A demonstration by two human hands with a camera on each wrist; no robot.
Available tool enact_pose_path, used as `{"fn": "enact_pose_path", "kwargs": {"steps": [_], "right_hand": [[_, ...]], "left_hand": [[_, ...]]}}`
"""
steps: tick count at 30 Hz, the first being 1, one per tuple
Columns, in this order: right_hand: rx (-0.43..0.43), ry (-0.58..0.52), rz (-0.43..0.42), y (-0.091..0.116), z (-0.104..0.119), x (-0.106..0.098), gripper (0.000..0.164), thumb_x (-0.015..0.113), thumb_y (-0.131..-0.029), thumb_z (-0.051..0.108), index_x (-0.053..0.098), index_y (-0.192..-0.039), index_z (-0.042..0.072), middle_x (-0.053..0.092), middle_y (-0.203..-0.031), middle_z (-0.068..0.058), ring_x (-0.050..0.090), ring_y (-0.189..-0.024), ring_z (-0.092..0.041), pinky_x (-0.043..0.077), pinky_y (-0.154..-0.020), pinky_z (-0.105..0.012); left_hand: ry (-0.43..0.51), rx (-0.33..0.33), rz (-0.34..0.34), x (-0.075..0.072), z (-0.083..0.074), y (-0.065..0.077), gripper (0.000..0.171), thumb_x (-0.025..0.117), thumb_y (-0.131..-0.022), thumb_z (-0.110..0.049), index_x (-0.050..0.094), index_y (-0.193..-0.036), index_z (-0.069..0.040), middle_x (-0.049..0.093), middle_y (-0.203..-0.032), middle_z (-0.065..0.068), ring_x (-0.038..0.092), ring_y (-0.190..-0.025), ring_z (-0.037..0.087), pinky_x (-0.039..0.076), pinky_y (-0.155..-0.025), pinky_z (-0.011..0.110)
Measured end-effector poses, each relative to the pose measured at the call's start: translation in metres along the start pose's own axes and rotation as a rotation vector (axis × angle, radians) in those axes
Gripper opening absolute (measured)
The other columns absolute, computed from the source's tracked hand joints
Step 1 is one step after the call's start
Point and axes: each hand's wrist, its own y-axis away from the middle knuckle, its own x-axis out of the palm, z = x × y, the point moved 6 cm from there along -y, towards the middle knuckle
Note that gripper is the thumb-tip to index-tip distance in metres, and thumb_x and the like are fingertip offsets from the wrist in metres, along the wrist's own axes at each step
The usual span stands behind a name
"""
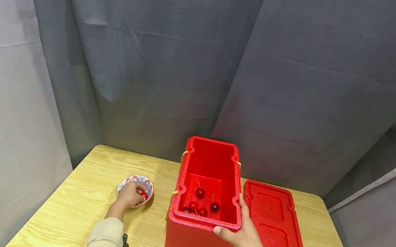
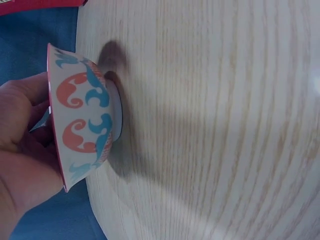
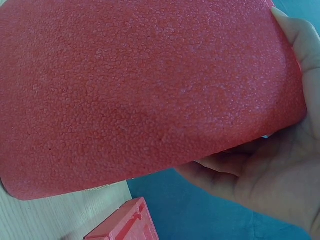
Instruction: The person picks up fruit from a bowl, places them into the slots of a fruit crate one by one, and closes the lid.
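Note:
My left hand (image 1: 130, 194) reaches into a small patterned bowl (image 2: 82, 107) at the left of the table. A red cherry (image 1: 143, 195) shows right beside its fingers; the fingertips are partly hidden, so I cannot tell whether they pinch it. My right hand (image 1: 248, 235) grips the near right corner of a red foam box (image 1: 198, 242), thumb on the front and fingers along the right side. The box stands open at the top. Several cherries lie on its floor, among them a dark one (image 1: 214, 207) and one with a long stem (image 1: 200, 193).
A red lid (image 1: 277, 235) lies flat to the right of the box. Yellow cord (image 1: 174, 193) hangs at the box's sides. Everything stands on a light wooden table (image 1: 68, 206), with a grey curtain (image 1: 160, 70) behind it.

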Motion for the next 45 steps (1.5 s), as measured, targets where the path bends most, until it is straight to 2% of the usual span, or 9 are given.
{"fn": "enact_pose_path", "kwargs": {"steps": [7, 13, 21, 25, 29, 33, 39, 45], "right_hand": [[-0.004, -0.005, 0.004, -0.002, -0.001, -0.001, 0.111, 0.083, -0.065, 0.017, 0.01, -0.149, 0.023, 0.034, -0.14, -0.017, 0.044, -0.116, -0.039, 0.05, -0.079, -0.042], [-0.009, -0.002, 0.008, -0.002, -0.001, 0.001, 0.11, 0.083, -0.066, 0.017, 0.011, -0.148, 0.025, 0.035, -0.14, -0.017, 0.048, -0.113, -0.035, 0.05, -0.079, -0.043], [-0.029, 0.007, 0.028, -0.004, 0.0, 0.008, 0.109, 0.083, -0.066, 0.018, 0.012, -0.148, 0.027, 0.039, -0.137, -0.015, 0.05, -0.111, -0.032, 0.05, -0.08, -0.042], [-0.026, 0.01, 0.022, -0.005, 0.0, 0.007, 0.11, 0.083, -0.065, 0.017, 0.012, -0.148, 0.027, 0.039, -0.137, -0.015, 0.05, -0.111, -0.033, 0.05, -0.079, -0.042], [-0.033, 0.009, 0.027, -0.005, 0.001, 0.006, 0.109, 0.083, -0.066, 0.018, 0.011, -0.148, 0.026, 0.039, -0.137, -0.015, 0.049, -0.112, -0.034, 0.05, -0.079, -0.042], [-0.022, 0.002, 0.015, -0.003, 0.0, 0.004, 0.108, 0.083, -0.067, 0.017, 0.011, -0.148, 0.025, 0.037, -0.139, -0.016, 0.048, -0.113, -0.035, 0.05, -0.08, -0.041], [-0.014, -0.004, 0.005, -0.001, -0.001, 0.0, 0.108, 0.082, -0.067, 0.015, 0.012, -0.148, 0.026, 0.036, -0.14, -0.016, 0.048, -0.114, -0.034, 0.049, -0.081, -0.042], [-0.008, 0.0, 0.007, -0.001, -0.003, -0.001, 0.108, 0.082, -0.067, 0.016, 0.011, -0.148, 0.026, 0.035, -0.14, -0.017, 0.045, -0.116, -0.038, 0.049, -0.081, -0.043]], "left_hand": [[-0.028, 0.004, -0.006, 0.001, -0.001, -0.001, 0.019, 0.072, -0.073, -0.003, 0.068, -0.092, -0.004, 0.062, -0.079, 0.003, 0.056, -0.076, 0.017, 0.04, -0.073, 0.04], [0.05, 0.006, -0.033, -0.006, -0.004, 0.005, 0.023, 0.068, -0.078, -0.003, 0.063, -0.1, 0.003, 0.059, -0.078, 0.004, 0.055, -0.076, 0.02, 0.046, -0.072, 0.038], [0.136, -0.031, -0.119, -0.016, 0.003, 0.018, 0.019, 0.068, -0.08, -0.006, 0.067, -0.097, 0.001, 0.062, -0.075, 0.002, 0.057, -0.072, 0.016, 0.046, -0.064, 0.032], [0.181, -0.039, -0.121, -0.02, -0.001, 0.022, 0.024, 0.065, -0.079, -0.006, 0.067, -0.101, 0.002, 0.062, -0.078, 0.002, 0.055, -0.073, 0.016, 0.045, -0.064, 0.029], [0.187, -0.026, -0.132, -0.024, -0.007, 0.025, 0.031, 0.061, -0.079, -0.003, 0.065, -0.108, 0.005, 0.062, -0.078, 0.004, 0.055, -0.072, 0.016, 0.045, -0.065, 0.031], [0.207, -0.012, -0.13, -0.023, -0.01, 0.028, 0.029, 0.059, -0.081, -0.002, 0.065, -0.109, 0.005, 0.064, -0.08, 0.005, 0.055, -0.073, 0.015, 0.045, -0.067, 0.031], [0.265, -0.045, -0.141, -0.024, -0.016, 0.032, 0.025, 0.059, -0.085, -0.006, 0.065, -0.109, 0.001, 0.062, -0.082, 0.004, 0.054, -0.075, 0.016, 0.043, -0.068, 0.031], [0.382, -0.097, -0.125, -0.032, -0.025, 0.038, 0.025, 0.057, -0.09, -0.01, 0.061, -0.112, 0.0, 0.061, -0.092, 0.011, 0.056, -0.091, 0.025, 0.047, -0.078, 0.039]]}}
